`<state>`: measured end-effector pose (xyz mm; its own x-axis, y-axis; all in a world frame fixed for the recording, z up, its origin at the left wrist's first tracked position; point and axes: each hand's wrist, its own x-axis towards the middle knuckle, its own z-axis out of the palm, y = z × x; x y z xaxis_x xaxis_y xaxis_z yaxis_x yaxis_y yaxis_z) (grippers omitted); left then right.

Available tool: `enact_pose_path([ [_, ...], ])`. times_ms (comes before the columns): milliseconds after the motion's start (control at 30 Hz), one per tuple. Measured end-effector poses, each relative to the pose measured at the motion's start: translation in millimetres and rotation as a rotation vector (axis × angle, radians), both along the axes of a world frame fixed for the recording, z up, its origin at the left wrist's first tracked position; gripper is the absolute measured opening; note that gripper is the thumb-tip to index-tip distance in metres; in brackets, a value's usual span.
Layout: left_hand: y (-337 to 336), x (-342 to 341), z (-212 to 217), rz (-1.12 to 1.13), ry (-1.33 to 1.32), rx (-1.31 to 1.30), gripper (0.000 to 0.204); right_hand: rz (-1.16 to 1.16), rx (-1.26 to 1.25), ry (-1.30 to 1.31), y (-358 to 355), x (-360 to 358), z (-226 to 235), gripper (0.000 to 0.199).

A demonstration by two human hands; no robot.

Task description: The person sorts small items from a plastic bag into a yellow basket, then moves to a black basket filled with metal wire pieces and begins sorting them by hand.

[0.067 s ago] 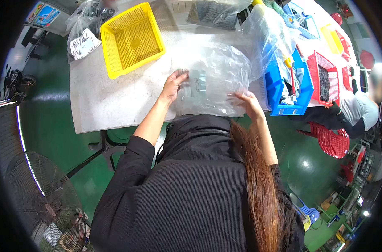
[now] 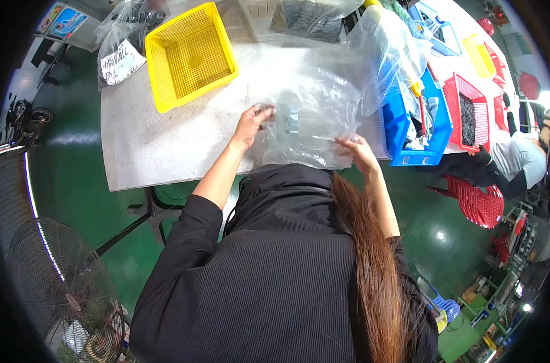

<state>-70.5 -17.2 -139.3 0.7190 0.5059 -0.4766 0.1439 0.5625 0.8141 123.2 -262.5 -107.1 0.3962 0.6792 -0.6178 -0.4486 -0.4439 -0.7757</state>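
A clear plastic bag point(image 2: 320, 130) lies spread across the near edge of the white table, with a small pale label point(image 2: 291, 121) toward its left side. My left hand point(image 2: 250, 126) is at the bag's left edge, thumb and fingers closed in a pinch on the film. On the opposite side, my right hand point(image 2: 361, 152) pinches the bag's lower right edge. Glare and folds blur the bag's outline, and the bag looks flat.
A yellow perforated basket point(image 2: 193, 57) stands at the back left, beside a bagged bundle with a paper note point(image 2: 121, 62). To the right are a blue bin point(image 2: 417, 154) holding tools, another plastic bag point(image 2: 384, 54) and a red basket point(image 2: 462, 106). A co-worker point(image 2: 523, 157) is at far right.
The bag and its label have shifted slightly to the right. My left fingers have moved a little rightward, and the right fingers have drawn closer together.
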Motion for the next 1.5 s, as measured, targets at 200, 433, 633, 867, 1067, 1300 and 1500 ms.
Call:
enact_pose_path([
  [200,-8.4,-4.2,-52.7,0.065,0.217,0.216,0.016,0.001,-0.314,-0.197,-8.4,-20.4,-42.8,0.036],
  [433,-0.5,4.2,-38.8,-0.023,0.424,0.565,0.017,0.059,-0.533,-0.695,10.3,-10.6,-56.2,0.045],
  [633,-16.6,2.2,-49.3,-0.012,0.430,1.055,0.016,0.148,-0.715,-1.013,45.0,-23.4,-2.6,0.071],
  [867,-25.3,-4.3,-43.7,0.058,0.351,1.119,0.014,0.338,-0.023,-1.518,162.8,-15.4,10.6,0.065],
  [1067,-25.8,-3.7,-34.2,0.201,0.369,1.052,0.012,0.670,-0.083,-1.350,202.7,6.3,-23.1,0.034],
  [1300,-25.4,-8.2,-39.9,0.240,0.519,1.253,0.017,0.668,0.158,-1.080,182.5,21.9,-12.5,0.027],
  [1500,-16.2,7.1,-30.0,0.288,0.404,0.668,0.015,0.744,0.006,-1.165,161.2,16.1,30.7,0.024],
])
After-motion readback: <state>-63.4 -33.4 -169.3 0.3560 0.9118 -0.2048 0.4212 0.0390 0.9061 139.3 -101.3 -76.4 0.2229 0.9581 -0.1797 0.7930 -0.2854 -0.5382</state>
